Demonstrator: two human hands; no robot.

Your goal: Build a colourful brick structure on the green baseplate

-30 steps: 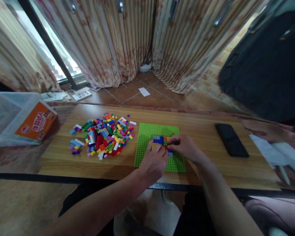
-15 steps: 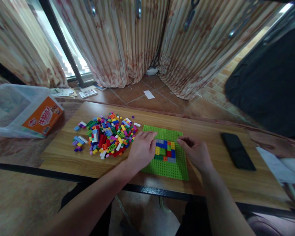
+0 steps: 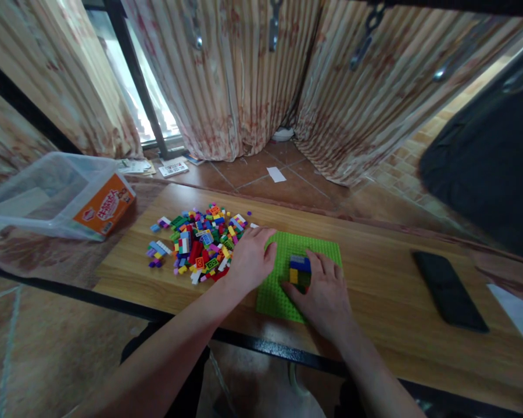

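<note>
My left hand (image 3: 253, 258) hovers at the left edge of the green baseplate (image 3: 279, 305), beside the brick pile. Its fingers stretch out and its thumb is apart, with nothing visible between them. Over the baseplate, my right hand (image 3: 326, 293) spreads across a small structure of toy building bricks (image 3: 300, 264). The thumb is at its lower left and the fingers at its right. Blue, grey and yellow bricks show, with a bit of red; the hand hides the rest. Whether its fingertips touch the bricks I cannot tell.
A heap of mixed colourful bricks (image 3: 207, 241) lies left on the wooden table (image 3: 375, 273). A black phone (image 3: 450, 290) rests at the right, near white paper (image 3: 516, 316). Beyond the table's left end stands a clear plastic bin (image 3: 56, 223) with an orange label.
Both hands came away from the bricks; the left moved off leftward. My right hand then came back over the structure with fingers spread. The camera view has shifted left.
</note>
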